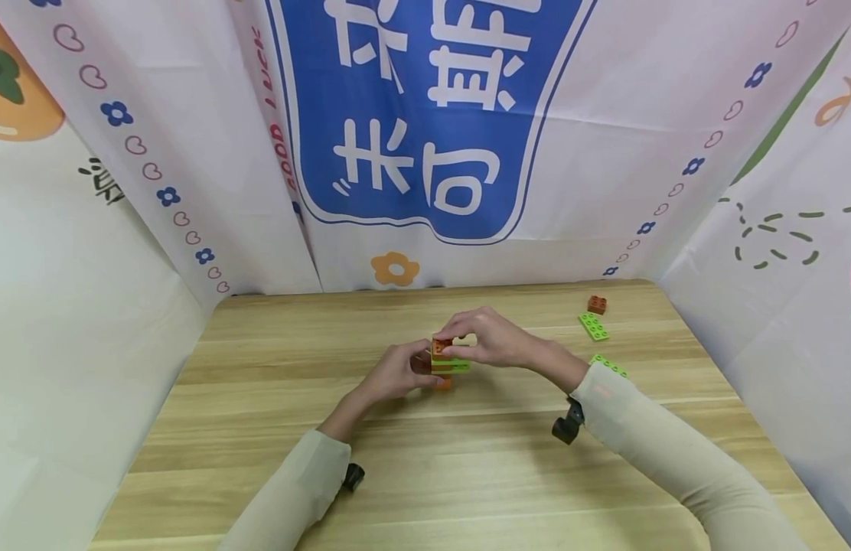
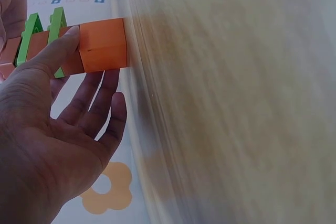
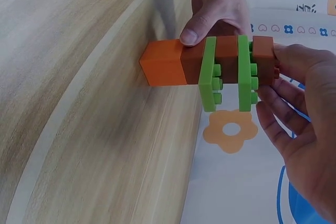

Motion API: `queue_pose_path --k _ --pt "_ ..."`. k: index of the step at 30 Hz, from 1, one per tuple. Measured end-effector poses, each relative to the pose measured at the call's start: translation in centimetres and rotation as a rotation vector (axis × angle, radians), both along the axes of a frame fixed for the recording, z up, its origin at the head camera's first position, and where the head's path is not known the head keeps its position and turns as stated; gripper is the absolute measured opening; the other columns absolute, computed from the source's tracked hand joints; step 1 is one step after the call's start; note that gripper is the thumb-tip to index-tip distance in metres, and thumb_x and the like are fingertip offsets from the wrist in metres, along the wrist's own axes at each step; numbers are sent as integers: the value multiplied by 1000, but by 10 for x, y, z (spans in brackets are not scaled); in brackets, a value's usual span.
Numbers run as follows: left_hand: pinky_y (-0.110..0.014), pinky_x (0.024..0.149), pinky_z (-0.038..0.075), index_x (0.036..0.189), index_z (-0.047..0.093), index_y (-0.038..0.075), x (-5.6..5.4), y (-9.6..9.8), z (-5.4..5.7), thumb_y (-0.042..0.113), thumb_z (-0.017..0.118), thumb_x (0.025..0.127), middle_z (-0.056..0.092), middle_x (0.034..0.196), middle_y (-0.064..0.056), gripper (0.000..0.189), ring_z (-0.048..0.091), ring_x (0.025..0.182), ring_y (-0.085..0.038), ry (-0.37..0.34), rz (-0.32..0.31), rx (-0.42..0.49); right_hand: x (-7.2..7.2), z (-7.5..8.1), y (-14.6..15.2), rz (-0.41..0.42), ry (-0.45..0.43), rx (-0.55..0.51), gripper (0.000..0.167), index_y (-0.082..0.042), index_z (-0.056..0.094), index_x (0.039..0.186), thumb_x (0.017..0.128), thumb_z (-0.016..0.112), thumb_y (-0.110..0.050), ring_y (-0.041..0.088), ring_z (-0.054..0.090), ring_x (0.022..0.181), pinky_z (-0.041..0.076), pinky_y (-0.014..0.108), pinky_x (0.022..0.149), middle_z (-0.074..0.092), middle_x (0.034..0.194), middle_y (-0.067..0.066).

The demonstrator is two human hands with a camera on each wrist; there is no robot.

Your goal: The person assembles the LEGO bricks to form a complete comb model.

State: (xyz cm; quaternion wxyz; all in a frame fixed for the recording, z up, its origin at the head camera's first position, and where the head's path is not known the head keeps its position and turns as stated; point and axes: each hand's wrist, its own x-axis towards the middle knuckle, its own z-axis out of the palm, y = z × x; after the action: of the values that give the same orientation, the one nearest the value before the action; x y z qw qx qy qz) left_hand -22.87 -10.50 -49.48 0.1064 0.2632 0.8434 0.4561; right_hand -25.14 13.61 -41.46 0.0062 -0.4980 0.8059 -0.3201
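A small tower of toy building bricks stands upright on the wooden table. Its base is an orange block (image 3: 161,64). Above it come a brown brick (image 3: 192,65), a green plate (image 3: 207,80), a second brown brick and another green plate (image 3: 244,80); both plates overhang one side, studs showing. My left hand (image 1: 396,371) holds the lower part, thumb near the seam above the orange block. My right hand (image 1: 490,339) pinches the topmost brown brick (image 3: 262,56) between thumb and fingers. Whether that brick is fully seated, I cannot tell.
Toward the right back of the table lie a loose brown brick (image 1: 597,304) and a green plate (image 1: 594,327). Another green plate (image 1: 608,366) is partly hidden behind my right forearm. Printed white cloth walls (image 1: 412,260) enclose the table's back and sides.
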Motion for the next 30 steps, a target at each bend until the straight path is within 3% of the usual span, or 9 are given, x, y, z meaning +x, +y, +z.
queue_pose_path --k 5,12,30 --pt "-30 88 62 129 70 13 0 1 0 12 86 91 77 117 -6 42 73 100 -18 -6 -3 9 0 0 -1 -1 -1 -13 26 -2 79 119 97 80 -15 20 76 105 63 40 91 79 115 9" --pt "-29 87 61 126 71 13 0 2 0 10 86 90 77 116 -6 39 73 100 -18 -5 2 13 0 0 -2 -15 0 -1 25 -2 79 118 97 79 -16 17 76 104 61 29 93 79 114 8" --pt "-28 87 61 124 71 14 -2 3 -2 12 87 89 77 117 -5 38 74 101 -17 5 -5 21 2 3 -5 -44 -16 71 28 -1 78 122 98 79 -17 15 75 102 60 28 92 79 113 7"
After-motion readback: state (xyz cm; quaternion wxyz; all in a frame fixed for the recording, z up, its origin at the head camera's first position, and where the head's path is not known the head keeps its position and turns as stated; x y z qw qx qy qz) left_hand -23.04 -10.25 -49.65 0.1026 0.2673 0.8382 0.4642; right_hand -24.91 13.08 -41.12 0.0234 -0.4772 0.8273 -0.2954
